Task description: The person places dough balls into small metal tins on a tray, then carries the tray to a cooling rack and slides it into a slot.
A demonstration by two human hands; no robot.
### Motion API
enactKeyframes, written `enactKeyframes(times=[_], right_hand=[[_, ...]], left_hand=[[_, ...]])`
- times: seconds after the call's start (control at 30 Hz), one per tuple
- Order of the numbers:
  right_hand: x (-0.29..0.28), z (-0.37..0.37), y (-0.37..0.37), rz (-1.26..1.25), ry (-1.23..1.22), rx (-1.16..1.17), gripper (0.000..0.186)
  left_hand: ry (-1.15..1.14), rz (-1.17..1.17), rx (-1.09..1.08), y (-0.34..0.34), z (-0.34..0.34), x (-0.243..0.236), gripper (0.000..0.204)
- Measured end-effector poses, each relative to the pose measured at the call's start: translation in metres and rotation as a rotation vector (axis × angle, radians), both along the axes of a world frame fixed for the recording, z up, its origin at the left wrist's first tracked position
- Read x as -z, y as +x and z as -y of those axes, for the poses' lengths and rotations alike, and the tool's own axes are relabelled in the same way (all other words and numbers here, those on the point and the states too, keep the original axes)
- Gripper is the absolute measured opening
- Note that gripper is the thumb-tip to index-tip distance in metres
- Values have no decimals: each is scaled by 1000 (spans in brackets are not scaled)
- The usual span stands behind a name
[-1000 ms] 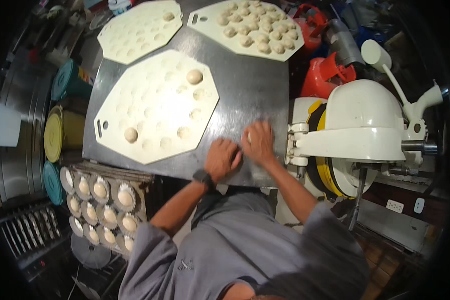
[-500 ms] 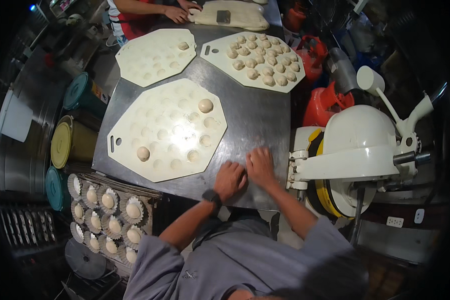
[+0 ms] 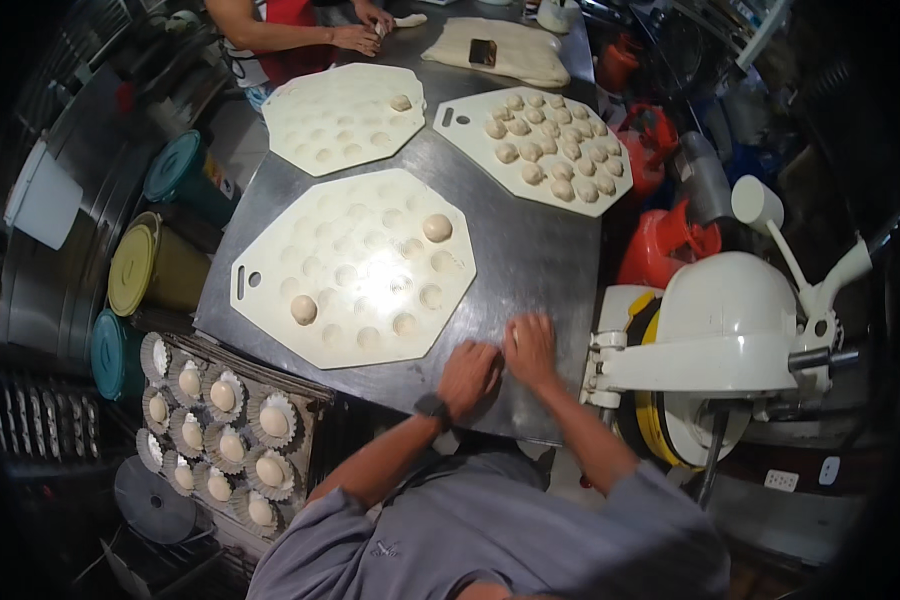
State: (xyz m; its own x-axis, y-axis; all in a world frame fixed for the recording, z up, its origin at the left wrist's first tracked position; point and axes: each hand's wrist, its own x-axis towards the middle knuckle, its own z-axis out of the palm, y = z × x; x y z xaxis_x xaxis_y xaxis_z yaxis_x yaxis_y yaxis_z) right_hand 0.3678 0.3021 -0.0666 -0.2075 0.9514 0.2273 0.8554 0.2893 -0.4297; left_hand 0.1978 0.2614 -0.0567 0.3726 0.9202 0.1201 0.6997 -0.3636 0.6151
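Observation:
My left hand [image 3: 470,376] and my right hand [image 3: 530,350] rest side by side on the near right part of the steel table [image 3: 515,250]. Both are cupped palm down with their fingers curled in. Whatever lies under them is hidden. Nearest to them is a white dimpled board [image 3: 270,325] with a cut-out handle. Two smooth dough balls sit on it: one dough ball [image 3: 437,228] at its right side, another dough ball [image 3: 304,310] at its lower left.
Beyond are a board [image 3: 310,90] with one dough piece and a board [image 3: 475,115] holding many. A co-worker's hands [image 3: 365,35] work near a dough slab [image 3: 510,50]. A white mixer [image 3: 720,320] stands right, by red gas cylinders [image 3: 660,245]. Lower left, a tray [image 3: 305,440] holds dough in paper cups.
The whole view has shifted slightly right and down. My hands stay cupped on the table at nearly the same spot. The co-worker's hands are now apart from the slab, beside a separate dough strip.

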Motion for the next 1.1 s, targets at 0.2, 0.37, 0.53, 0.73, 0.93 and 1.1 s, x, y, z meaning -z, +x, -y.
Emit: enactKeyframes(times=[0.2,0.37,0.53,0.73,0.93,1.1], right_hand=[[-7,32,40,45,-12,6,11],[0,-49,-9,-13,79,67,10],[-8,23,-7,-41,7,-58,10],[-9,48,37,-39,58,-80,9],[-2,-47,-18,-99,102,57,9],[5,47,4,-130,72,-170,8]], left_hand=[[85,114,-64,-49,10,-9,23],[147,25,49,-18,-43,-9,20],[114,115,3,-22,10,-6,30],[53,128,57,-50,27,-16,32],[150,41,48,-10,-31,-19,28],[113,108,32,-30,25,-4,20]])
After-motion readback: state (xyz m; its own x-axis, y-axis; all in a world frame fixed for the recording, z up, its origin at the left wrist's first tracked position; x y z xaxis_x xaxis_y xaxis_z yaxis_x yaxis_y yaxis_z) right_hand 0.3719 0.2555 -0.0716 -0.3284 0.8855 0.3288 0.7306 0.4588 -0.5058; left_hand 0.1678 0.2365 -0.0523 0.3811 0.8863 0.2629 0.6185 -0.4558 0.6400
